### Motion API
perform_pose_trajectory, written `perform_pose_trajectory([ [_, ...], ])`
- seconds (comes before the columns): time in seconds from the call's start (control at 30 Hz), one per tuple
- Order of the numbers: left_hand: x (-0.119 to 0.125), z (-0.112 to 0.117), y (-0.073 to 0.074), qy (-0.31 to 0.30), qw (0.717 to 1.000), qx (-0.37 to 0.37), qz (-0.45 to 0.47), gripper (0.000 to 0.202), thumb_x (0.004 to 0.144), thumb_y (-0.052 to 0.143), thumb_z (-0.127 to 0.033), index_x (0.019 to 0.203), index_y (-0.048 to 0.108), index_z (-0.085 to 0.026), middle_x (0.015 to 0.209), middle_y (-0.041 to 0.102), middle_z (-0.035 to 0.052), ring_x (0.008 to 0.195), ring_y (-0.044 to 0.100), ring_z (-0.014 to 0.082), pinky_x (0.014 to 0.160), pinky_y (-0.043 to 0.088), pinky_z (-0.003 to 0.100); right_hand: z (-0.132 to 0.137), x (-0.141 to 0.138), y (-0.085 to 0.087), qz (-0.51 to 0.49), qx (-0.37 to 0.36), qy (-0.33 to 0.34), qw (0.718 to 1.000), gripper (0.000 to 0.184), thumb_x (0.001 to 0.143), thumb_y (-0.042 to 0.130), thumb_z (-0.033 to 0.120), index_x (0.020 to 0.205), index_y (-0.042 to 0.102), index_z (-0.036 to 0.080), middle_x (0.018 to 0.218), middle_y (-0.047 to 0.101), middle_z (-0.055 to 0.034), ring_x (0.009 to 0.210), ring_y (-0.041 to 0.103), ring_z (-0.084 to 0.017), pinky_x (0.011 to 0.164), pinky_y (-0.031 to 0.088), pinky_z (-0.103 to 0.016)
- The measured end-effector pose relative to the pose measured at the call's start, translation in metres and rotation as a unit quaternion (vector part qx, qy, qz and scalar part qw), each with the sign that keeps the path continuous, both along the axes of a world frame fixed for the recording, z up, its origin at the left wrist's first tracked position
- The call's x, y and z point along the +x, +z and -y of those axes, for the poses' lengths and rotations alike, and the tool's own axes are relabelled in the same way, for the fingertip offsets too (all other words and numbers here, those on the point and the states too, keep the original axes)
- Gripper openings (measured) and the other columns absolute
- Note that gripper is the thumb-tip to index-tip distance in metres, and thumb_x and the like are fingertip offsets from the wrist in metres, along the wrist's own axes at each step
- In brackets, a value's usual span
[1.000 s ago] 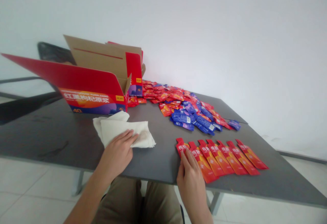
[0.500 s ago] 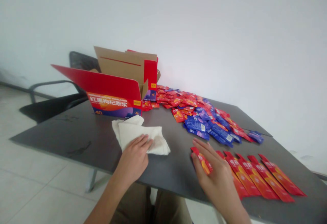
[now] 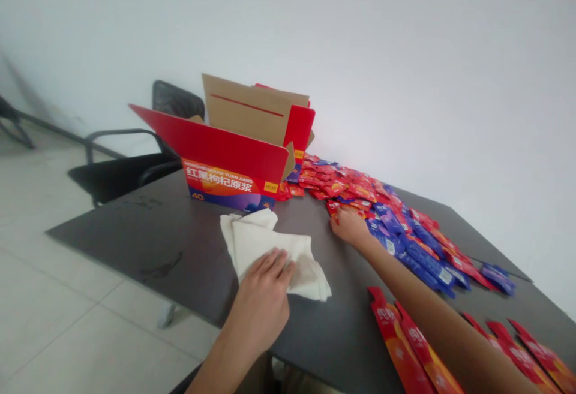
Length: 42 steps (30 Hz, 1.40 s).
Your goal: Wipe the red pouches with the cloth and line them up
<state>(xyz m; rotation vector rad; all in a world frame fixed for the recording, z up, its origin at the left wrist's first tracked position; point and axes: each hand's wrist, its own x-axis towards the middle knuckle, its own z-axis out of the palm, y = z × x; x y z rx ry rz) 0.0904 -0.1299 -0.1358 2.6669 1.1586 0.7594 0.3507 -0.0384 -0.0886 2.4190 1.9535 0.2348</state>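
My left hand lies flat, fingers spread, on a folded white cloth on the dark grey table. My right hand is stretched far forward to the near edge of a heap of red and blue sachets; its fingers curl down on a red sachet there, and I cannot make out whether they grip it. A row of long red sachets lies side by side at the near right, partly hidden under my right forearm.
An open red cardboard box with raised flaps stands at the back of the table, left of the heap. A black chair sits behind the table's left corner. White wall behind, pale tiled floor to the left.
My right hand left the row of red sachets and reached forward to the heap. The left hand stayed on the cloth. The camera swung to the left.
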Motion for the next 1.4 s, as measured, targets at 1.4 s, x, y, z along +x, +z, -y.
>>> perform_pose_trajectory([
  [1.4,-0.001,0.000,0.002,-0.004,1.000,0.003,-0.001,0.055,0.073,0.045,0.001,0.123,0.063,-0.014,0.134,0.059,0.0101,0.129,0.049,0.0241,0.113,0.036,0.042,-0.030,-0.019,-0.017,-0.038,-0.008,-0.086,0.996,0.035,0.092,0.057,0.037,0.120,0.056,0.016,0.124,0.057,-0.0099,0.110,0.057,-0.024,0.092,0.049,-0.046],
])
